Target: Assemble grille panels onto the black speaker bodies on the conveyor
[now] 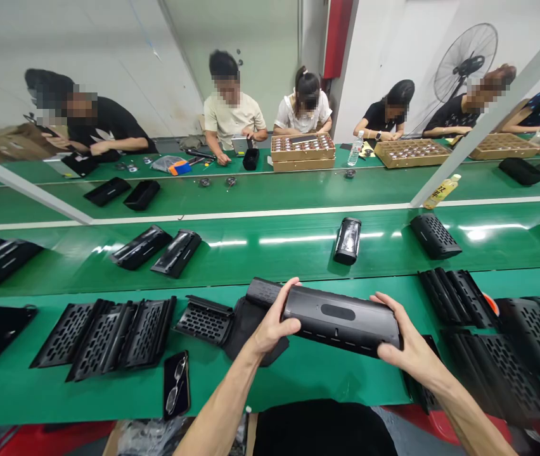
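A long black plastic housing (341, 320), with an oval recess and a row of short slots, is held above the green table. My left hand (272, 326) grips its left end, thumb on the near face and fingers over the top. At the right end my right hand (405, 342) closes round it the same way. Behind my left hand lie a dark cloth-like sheet (244, 332) and a small black part (263, 291), partly covered. Left of these rests a perforated black panel (206, 320). The underside of the housing is hidden.
Perforated panels (108, 335) lie at left, and more (502, 361) at right. A phone with eyeglasses (176, 385) sits near the front edge. Beyond, black housings (347, 240) lie on a green conveyor (274, 253). White posts (493, 107) rise there; several people work across.
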Demonstrator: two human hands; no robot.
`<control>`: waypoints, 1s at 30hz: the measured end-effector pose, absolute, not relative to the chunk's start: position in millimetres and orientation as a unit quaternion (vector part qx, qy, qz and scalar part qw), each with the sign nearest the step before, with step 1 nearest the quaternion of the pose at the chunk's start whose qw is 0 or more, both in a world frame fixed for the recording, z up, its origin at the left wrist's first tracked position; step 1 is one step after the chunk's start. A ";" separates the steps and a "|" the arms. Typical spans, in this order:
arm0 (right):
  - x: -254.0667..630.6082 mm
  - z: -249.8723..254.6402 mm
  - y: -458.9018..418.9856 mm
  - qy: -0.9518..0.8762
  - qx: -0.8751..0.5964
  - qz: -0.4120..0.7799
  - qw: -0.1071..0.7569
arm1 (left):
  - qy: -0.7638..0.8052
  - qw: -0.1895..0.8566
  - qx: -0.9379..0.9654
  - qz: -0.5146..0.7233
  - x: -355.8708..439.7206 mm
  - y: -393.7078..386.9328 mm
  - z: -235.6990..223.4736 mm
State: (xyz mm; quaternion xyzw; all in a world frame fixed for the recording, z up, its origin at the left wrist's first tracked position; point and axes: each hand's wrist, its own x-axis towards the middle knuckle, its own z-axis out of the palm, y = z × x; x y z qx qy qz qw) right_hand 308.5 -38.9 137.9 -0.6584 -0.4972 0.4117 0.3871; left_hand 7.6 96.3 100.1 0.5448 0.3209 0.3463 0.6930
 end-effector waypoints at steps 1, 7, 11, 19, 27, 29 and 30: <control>308.0 139.2 -40.2 -0.501 -0.655 0.414 0.386 | 0.312 0.704 0.533 0.350 7.5 95.8 97.8; 305.4 127.7 -40.0 -0.471 -0.650 0.406 0.437 | 0.340 0.692 0.507 0.386 17.4 93.6 87.8; 311.3 105.5 -33.8 -0.388 -0.643 0.494 0.438 | 0.350 0.694 0.538 0.326 15.2 108.2 94.9; 295.8 64.5 -23.3 -0.331 -0.609 0.564 0.449 | 0.359 0.692 0.537 0.323 16.4 155.8 87.1; 271.8 -4.3 186.5 -0.075 -0.567 0.621 0.536 | 0.515 0.556 0.457 0.466 30.2 214.6 74.0; 271.2 -23.3 238.1 -0.066 -0.584 0.608 0.533 | 0.521 0.550 0.475 0.446 20.3 198.1 72.6; 272.6 -31.8 256.8 -0.063 -0.595 0.601 0.531 | 0.531 0.551 0.480 0.429 14.1 186.1 70.1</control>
